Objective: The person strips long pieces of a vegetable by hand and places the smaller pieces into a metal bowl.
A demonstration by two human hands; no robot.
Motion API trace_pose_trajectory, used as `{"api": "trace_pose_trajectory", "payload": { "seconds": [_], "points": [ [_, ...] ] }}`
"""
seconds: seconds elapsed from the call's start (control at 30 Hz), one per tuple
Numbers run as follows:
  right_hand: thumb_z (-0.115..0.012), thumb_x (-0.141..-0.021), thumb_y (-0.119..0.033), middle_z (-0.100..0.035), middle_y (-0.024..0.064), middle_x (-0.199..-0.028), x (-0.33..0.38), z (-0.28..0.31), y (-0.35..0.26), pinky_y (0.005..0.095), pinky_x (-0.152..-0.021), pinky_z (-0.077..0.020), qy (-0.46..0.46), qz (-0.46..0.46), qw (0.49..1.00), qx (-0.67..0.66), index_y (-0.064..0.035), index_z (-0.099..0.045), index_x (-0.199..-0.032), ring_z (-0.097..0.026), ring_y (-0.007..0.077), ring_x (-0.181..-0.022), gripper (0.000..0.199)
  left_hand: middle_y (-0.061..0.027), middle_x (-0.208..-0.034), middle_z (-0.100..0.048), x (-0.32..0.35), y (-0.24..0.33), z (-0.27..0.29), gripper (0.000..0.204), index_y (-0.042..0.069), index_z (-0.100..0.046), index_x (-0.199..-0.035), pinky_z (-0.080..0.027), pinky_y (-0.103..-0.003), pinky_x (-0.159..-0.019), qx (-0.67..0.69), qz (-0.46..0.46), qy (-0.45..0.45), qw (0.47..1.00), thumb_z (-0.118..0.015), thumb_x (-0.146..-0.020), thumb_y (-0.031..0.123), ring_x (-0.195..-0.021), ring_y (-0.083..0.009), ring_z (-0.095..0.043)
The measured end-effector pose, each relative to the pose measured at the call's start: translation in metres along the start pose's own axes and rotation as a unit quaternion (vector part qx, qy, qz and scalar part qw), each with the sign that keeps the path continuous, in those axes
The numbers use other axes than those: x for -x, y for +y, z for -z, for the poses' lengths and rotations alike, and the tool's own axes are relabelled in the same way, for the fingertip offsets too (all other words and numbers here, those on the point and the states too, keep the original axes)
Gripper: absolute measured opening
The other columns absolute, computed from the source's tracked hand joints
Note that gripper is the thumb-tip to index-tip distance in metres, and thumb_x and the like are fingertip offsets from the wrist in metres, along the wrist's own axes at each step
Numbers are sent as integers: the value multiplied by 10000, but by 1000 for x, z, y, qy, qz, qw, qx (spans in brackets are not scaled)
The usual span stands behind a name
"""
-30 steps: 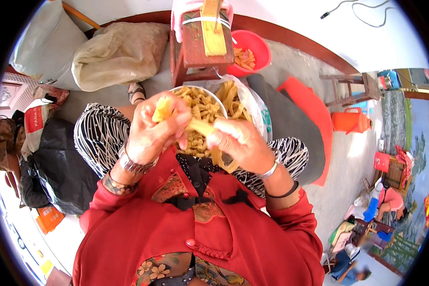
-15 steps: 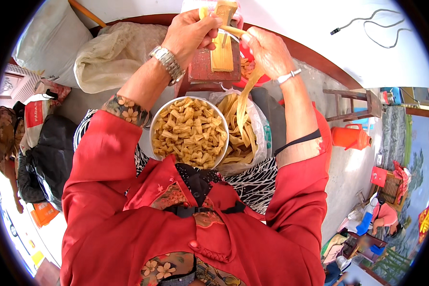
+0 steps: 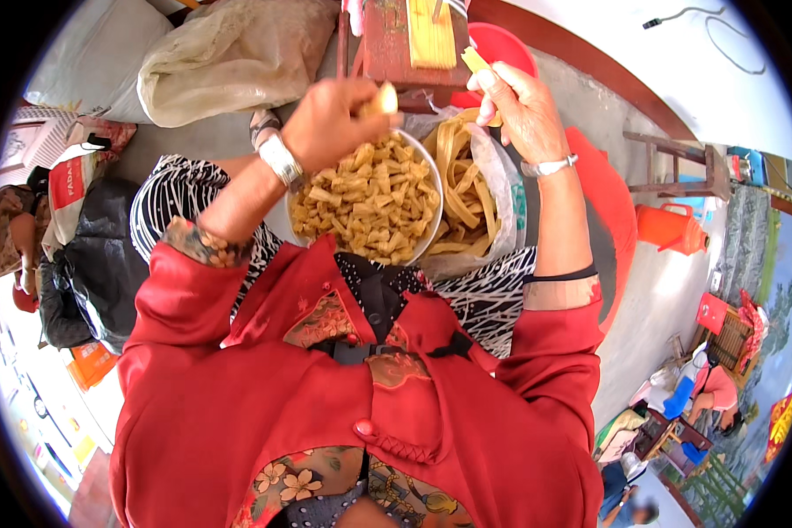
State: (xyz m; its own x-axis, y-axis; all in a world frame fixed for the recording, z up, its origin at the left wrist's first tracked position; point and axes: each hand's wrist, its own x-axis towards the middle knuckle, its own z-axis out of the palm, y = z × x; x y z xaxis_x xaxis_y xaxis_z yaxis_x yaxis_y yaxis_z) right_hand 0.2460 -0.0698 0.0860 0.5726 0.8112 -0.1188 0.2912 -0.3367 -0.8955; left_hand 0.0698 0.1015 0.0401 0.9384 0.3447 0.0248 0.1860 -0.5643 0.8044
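My left hand (image 3: 341, 123), blurred by motion, is closed above a round bowl (image 3: 438, 201), with a small pale-yellow piece (image 3: 381, 100) at its fingertips. Higher and to the right, my right hand (image 3: 524, 113) pinches a flat yellow-tan strip (image 3: 477, 62) that looks like tofu skin. Its lower part is mostly hidden by the fingers. Short knotted tan pieces (image 3: 356, 209) of the same look fill the bowl at my lap. Beside it, a clear plastic bag (image 3: 504, 180) holds long loose strips (image 3: 456, 180).
Beyond the bowl stands a worn red stool (image 3: 387, 55) bearing a yellow wooden block (image 3: 431, 40). A red basin (image 3: 510, 48) is at its right. A pale sack (image 3: 229, 66) lies at the left; an orange jug (image 3: 671, 231) and a wooden stool (image 3: 717, 172) stand right. People are farther off.
Both hands were together at the wooden block with a strip between them. Now they are apart; the left has come down over the bowl, and the view has shifted.
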Motion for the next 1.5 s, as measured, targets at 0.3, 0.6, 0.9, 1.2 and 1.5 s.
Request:
{"api": "trace_pose_trajectory", "payload": {
  "seconds": [0.3, 0.6, 0.9, 1.2, 1.5],
  "points": [
    [-529, -925, -211, -607, 74, -744, 79, -68, -8, 259, -508, -442, -41, 182, 972, 145, -25, -612, -972, -543, 158, -545, 209, -118, -721, -654, 88, -16, -80, 399, 6, -566, -1077, -519, -367, -622, 192, 182, -152, 952, -616, -848, 329, -661, -244, -653],
    [-519, -928, -220, -573, 70, -676, 156, -146, -17, 286, -558, -442, -151, 146, 967, -147, -33, -574, -817, -554, 188, -585, 225, -3, -648, -461, 104, 1, -52, 307, 10, -535, -1012, -424, -286, -569, 736, 290, -158, 591, -382, -968, 272, -537, -116, -438],
    [-547, -879, -48, -569, 134, -909, 126, -148, -3, 340, -727, -449, 254, 268, 927, -71, 9, -581, -954, -555, 284, -848, 100, 32, -608, -429, 121, 47, -25, 243, 11, -525, -929, -429, -231, -494, 596, 250, -123, 753, -433, -966, 234, -457, -64, -356],
    [-432, -909, -210, -492, 194, -595, 123, -153, 24, 387, -543, -398, 31, 35, 975, -219, 23, -470, -647, -494, 309, -545, 352, -130, -960, -546, 122, 55, -21, 168, 26, -543, -896, -492, -360, -703, -20, -150, 51, 987, -614, -749, -13, -768, -357, -576],
    [-437, -948, -380, -594, 208, -739, 141, -138, 27, 409, -591, -446, -32, 35, 990, -131, 7, -521, -851, -576, 399, -696, 408, -88, -897, -619, 126, 40, -30, 117, 25, -537, -926, -485, -315, -662, 111, 59, -26, 992, -602, -830, 35, -765, -206, -615]
  ]
}}
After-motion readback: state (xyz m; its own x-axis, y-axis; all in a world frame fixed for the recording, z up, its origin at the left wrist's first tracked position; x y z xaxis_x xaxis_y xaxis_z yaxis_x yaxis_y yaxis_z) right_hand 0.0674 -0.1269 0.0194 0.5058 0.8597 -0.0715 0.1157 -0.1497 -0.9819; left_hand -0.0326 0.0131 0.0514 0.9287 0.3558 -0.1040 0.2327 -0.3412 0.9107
